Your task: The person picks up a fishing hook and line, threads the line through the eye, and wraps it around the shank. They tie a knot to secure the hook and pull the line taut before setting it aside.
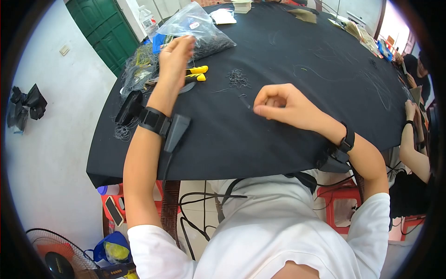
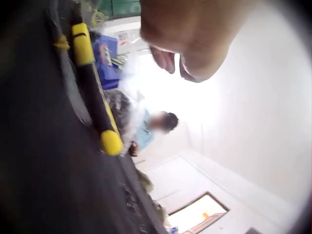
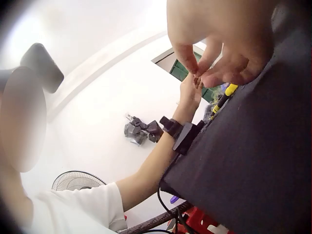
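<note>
My left hand (image 1: 175,60) is raised over the table's left side, fingers bent toward the thumb. A thin line shows just below its fingertips; in the left wrist view the fingertips (image 2: 165,59) are close to the thumb. The right hand (image 1: 290,107) is low over the cloth, thumb and forefinger pinched together, with a faint pale strand at the tips. Exactly what it pinches I cannot tell. Between the hands lies a small heap of dark wire-like hooks (image 1: 238,78), with one loose hook (image 1: 242,95) nearer the right hand. A yellow-and-black handled tool (image 1: 197,77) lies beside the left wrist.
A black cloth (image 1: 260,149) covers the table. Tangled line (image 1: 139,67) lies at the left edge, behind it a clear bag (image 1: 211,39) of dark pieces and a bottle (image 1: 147,21). Cards (image 1: 223,16) lie at the back. Another person's arm (image 1: 411,139) is at the right edge.
</note>
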`<state>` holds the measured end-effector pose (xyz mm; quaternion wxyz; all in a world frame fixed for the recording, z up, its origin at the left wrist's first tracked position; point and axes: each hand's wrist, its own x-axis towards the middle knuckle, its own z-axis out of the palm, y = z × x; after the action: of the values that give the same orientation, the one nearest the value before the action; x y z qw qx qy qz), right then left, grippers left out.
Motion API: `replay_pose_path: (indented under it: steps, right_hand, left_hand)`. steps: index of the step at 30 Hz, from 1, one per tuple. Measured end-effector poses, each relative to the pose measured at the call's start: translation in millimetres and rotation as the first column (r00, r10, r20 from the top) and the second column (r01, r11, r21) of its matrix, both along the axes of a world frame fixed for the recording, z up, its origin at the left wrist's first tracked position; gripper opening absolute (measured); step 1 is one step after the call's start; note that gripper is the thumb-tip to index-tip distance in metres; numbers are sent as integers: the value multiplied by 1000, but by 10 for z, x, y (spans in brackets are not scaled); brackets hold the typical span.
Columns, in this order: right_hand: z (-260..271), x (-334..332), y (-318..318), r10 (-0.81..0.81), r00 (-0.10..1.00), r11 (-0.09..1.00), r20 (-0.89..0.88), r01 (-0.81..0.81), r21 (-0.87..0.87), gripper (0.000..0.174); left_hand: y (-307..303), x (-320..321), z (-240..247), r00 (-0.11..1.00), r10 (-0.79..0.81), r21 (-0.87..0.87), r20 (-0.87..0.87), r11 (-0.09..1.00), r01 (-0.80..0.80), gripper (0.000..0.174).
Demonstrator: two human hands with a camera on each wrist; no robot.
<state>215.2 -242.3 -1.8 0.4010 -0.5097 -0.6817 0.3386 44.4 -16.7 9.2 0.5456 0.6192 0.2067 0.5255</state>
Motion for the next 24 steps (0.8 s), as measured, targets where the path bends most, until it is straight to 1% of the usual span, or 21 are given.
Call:
replay_pose_path:
  steps: [1,2,3,4,5,7,8,9,10,11,12,14,15,16,19,22,24]
  right_hand:
    - [2,7,-6,8,982,993,191,-31,117,9]
    - [-34,32,2,9,962,977,274,-68,204,9]
    - [-47,52,7,-7,951,974,308,-64,219,9]
    - [-51,67,14,-24,940,970,341,-60,234,9]
    - [-52,78,17,-42,927,967,374,-56,247,9]
    - [-8,67,13,-134,954,984,269,96,151,12]
    - [15,69,10,-185,958,981,220,167,97,14]
    - [30,94,17,-172,984,983,39,169,68,16]
    - [46,125,32,-158,977,985,-144,166,40,17]
    - [56,144,44,-144,936,988,-322,157,15,18]
    - [53,132,62,-105,867,990,-488,139,34,18]
    - [86,136,55,-17,791,1000,-612,22,0,19]
    - [103,136,46,24,742,999,-670,-39,-8,20]
    - [109,130,33,43,733,996,-679,-87,-31,21]
    - [115,98,14,22,704,987,-709,-128,-97,20]
    - [82,97,12,0,732,999,-681,-30,-33,19]
    - [56,117,32,14,740,1000,-673,4,24,16]
  left_hand:
    - [-164,54,7,989,-138,-102,43,985,142,18]
    - [-360,111,31,985,-171,-83,-6,982,170,20]
    - [-541,164,47,977,-204,-65,-54,978,200,22]
    - [-649,212,42,972,-226,40,-70,973,229,20]
    - [-748,230,61,962,-260,71,-85,961,266,19]
    - [-928,242,120,937,-327,132,-120,931,341,18]
    - [-992,246,135,930,-353,135,-100,921,364,16]
    - [-1028,248,134,922,-373,147,-107,911,386,15]
    - [-1055,250,132,913,-392,158,-114,900,406,15]
    - [-1067,257,127,904,-409,170,-120,889,425,14]
    - [-1062,267,109,895,-426,192,-135,875,445,14]
    - [-1051,281,61,875,-455,234,-165,844,483,14]
    - [-1060,280,61,879,-445,250,-170,844,475,13]
    - [-1073,273,64,884,-434,267,-175,843,467,13]
    - [-1068,278,57,887,-421,312,-190,831,461,13]
    - [-1075,282,54,896,-394,341,-205,829,443,12]
    - [-1083,293,53,908,-366,360,-203,834,417,12]
